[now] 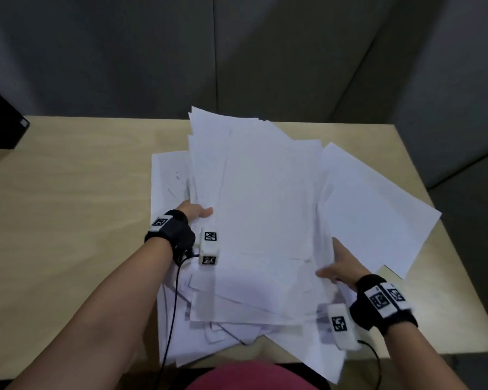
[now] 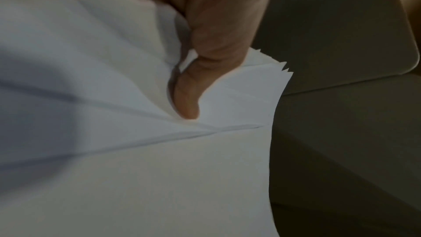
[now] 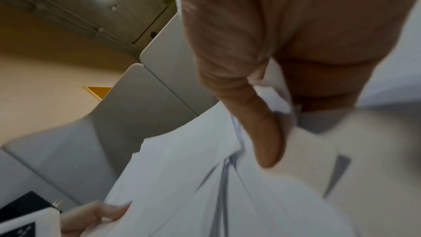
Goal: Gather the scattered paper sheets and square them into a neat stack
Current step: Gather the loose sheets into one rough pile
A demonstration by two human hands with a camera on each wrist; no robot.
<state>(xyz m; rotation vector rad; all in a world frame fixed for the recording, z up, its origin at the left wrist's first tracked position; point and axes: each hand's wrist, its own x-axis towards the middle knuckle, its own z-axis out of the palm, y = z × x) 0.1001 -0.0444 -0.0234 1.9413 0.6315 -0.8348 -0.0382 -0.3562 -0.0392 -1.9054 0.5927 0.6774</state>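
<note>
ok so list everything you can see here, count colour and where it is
paper sheets: many, white, messy heap mid-table, partly lifted by both hands
loose sheet: one, white, right of the heap
table: one, light wood, under everything
panels: several, grey, behind the table
dark object: one, black, far left edge
shirt: one, pink, bottom edge
wrist bands: two, black with white tags
left hand: grip on the heap's left edge
right hand: grip on the heap's right edge
</note>
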